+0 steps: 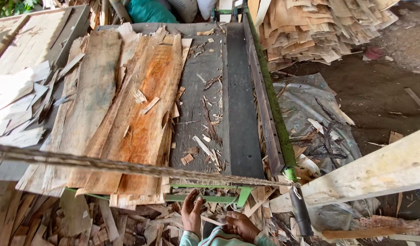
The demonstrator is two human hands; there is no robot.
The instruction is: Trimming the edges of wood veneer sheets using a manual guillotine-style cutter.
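Note:
My left hand (191,212) hangs at the bottom of the view, fingers apart, just below the green metal frame (205,198) at the near end of the dark conveyor belt (241,105). My right hand (240,225) sits beside it, fingers loosely curled, holding nothing I can see. Both hover over a heap of wood scraps (128,225). Long sheets of thin orange-brown veneer (141,118) lie on the belt's left half, overhanging its near end.
A twisted rope (105,164) runs across the view to a black handle (301,214). A pale plank (369,175) slants at right. Stacked veneer (319,27) lies at top right, grey plastic sheeting (310,114) on the ground, loose pale sheets (18,105) at left.

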